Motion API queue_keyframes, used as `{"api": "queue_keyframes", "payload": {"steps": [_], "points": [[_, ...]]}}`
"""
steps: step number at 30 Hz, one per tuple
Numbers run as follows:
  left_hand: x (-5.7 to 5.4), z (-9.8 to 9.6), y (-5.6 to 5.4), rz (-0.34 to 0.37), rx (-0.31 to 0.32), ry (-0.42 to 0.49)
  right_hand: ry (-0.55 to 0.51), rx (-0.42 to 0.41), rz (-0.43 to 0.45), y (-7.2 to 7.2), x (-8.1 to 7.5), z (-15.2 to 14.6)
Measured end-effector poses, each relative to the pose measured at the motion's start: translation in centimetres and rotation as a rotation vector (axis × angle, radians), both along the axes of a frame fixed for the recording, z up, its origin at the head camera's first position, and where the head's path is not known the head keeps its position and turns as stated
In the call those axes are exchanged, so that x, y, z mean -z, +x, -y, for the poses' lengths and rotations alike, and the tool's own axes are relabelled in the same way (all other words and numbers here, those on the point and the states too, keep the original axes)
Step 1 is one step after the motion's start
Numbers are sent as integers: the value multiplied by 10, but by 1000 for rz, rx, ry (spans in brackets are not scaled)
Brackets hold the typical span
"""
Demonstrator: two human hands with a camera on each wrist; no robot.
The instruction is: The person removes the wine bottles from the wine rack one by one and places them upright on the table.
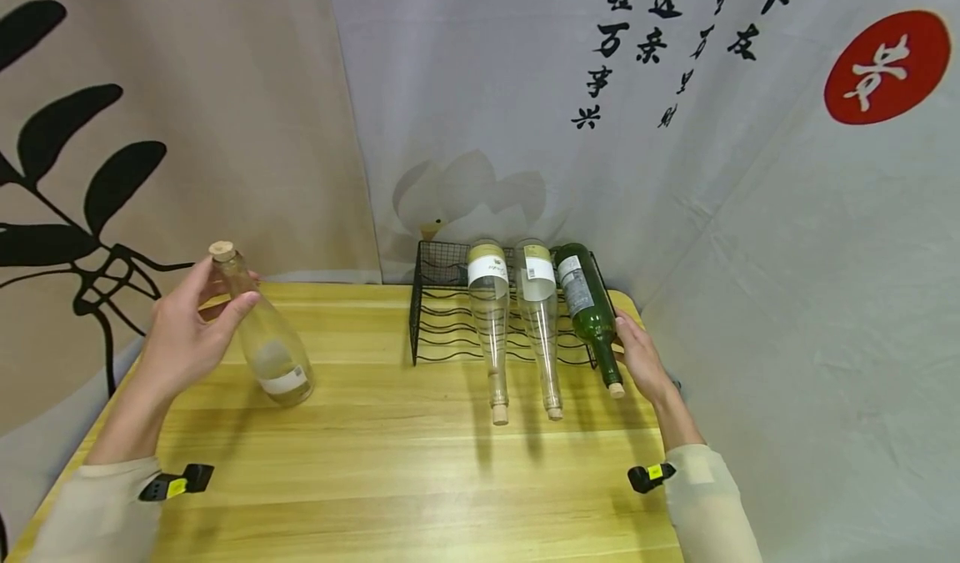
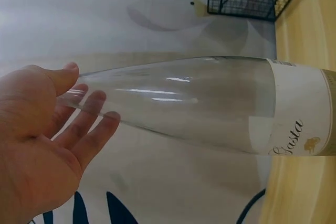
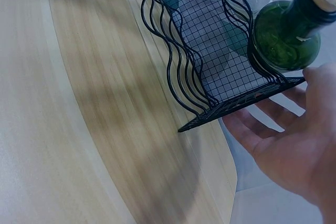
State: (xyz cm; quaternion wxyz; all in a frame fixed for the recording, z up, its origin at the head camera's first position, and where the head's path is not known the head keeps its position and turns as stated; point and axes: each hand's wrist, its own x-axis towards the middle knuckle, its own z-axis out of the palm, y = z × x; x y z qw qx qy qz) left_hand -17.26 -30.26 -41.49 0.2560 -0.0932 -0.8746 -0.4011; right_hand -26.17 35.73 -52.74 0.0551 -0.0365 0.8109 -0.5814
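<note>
My left hand (image 1: 187, 329) grips a clear glass bottle (image 1: 273, 346) by its neck, fingers and thumb around it just below the cork. The bottle leans, cork up and base toward the right; whether the base touches the table cannot be told. Its white label (image 2: 299, 111) shows in the left wrist view. At the right end of a black wire wine rack (image 1: 413, 321), my right hand (image 1: 641, 354) rests its extended fingers against the outside of the side panel (image 3: 241, 106). Beside that hand, a green bottle (image 1: 596, 325) lies in the rack, its corked neck toward me.
Two clear corked bottles, one at the rack's middle (image 1: 491, 313) and another (image 1: 540, 321) right of it, also lie with necks past the front edge. The rack stands near the back of the wooden table (image 1: 420, 480). A printed cloth (image 1: 480, 71) hangs behind.
</note>
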Motion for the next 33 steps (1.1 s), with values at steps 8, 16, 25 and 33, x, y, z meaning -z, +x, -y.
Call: {"api": "queue_keyframes", "payload": {"steps": [8, 16, 25, 33], "points": [[1, 12, -13, -1, -16, -20, 3, -2, -3, 0, 0, -1], [2, 20, -26, -3, -14, -17, 7, 2, 3, 0, 0, -1], [2, 30, -40, 28, -21, -15, -8, 0, 18, 1, 0, -1], [2, 36, -48, 51, -32, -24, -12, 4, 14, 0, 0, 0]]}}
